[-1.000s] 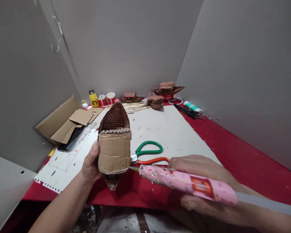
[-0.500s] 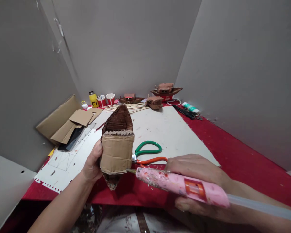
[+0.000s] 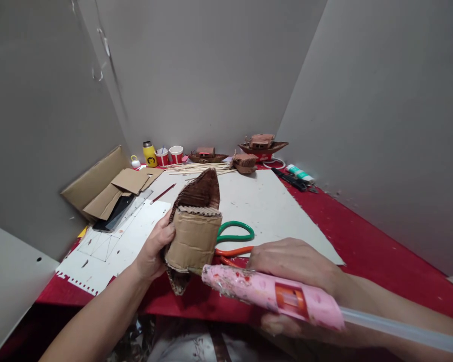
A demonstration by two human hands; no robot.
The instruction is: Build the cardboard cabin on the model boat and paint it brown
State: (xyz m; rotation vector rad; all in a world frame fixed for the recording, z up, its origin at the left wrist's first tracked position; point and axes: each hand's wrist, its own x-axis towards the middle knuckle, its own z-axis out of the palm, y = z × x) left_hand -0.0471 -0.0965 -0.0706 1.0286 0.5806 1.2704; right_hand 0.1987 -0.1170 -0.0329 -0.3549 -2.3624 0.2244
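My left hand point(image 3: 156, 249) is closed around the side of a small cardboard boat point(image 3: 196, 239), which is tilted up with its dark brown bow pointing away. A light tan curved cardboard cover spans the middle of the hull. In my right hand point(image 3: 294, 264) is a pink hot glue gun point(image 3: 249, 289), with a clear glue stick point(image 3: 400, 329) coming out of its back end. The gun's nozzle is at the near lower edge of the cover; whether it touches cannot be made out. Scissors with one green and one orange handle point(image 3: 236, 231) lie behind the boat, partly hidden.
White sheets point(image 3: 279, 211) cover much of the red table point(image 3: 381, 261). Cardboard pieces point(image 3: 105, 196) and a pencil point(image 3: 163, 193) lie left. Along the back are a yellow bottle point(image 3: 149, 155), paper cups point(image 3: 176, 154), thin sticks point(image 3: 196, 168) and finished model boats point(image 3: 262, 143). A black tool point(image 3: 290, 179) lies right.
The boat has shifted right in view and leans more to the right. The glue gun's nozzle has moved slightly left and down along the cover's near edge.
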